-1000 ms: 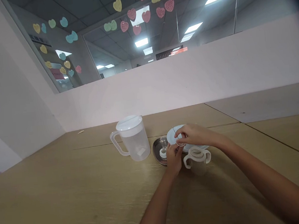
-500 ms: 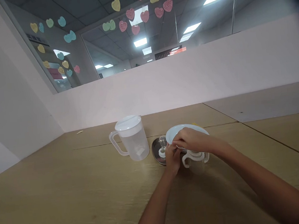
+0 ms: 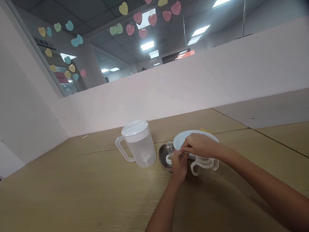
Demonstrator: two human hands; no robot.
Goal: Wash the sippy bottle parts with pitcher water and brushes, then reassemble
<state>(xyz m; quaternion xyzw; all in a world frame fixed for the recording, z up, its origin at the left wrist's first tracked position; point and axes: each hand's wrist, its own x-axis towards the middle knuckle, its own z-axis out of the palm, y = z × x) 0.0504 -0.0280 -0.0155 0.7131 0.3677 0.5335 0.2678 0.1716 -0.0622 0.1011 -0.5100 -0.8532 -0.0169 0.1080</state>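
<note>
step: both hands work a small part, too small to identify, beside the two-handled cup (image 3: 204,165) | left hand (image 3: 178,162) grip: pinching it | right hand (image 3: 199,145) grip: pinching it from above | cup: upright, long axis vertical, right of the metal dish (image 3: 163,155), jug (image 3: 138,143) further left | next: a steady, fine pinch

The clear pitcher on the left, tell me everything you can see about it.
The pitcher is translucent, plastic-looking, with a white lid on top and a loop handle on its left side. It stands upright on the wooden table, left of a small dark round tray, and looks mostly empty, with a pale patch near its base. Neither hand touches it.
</note>
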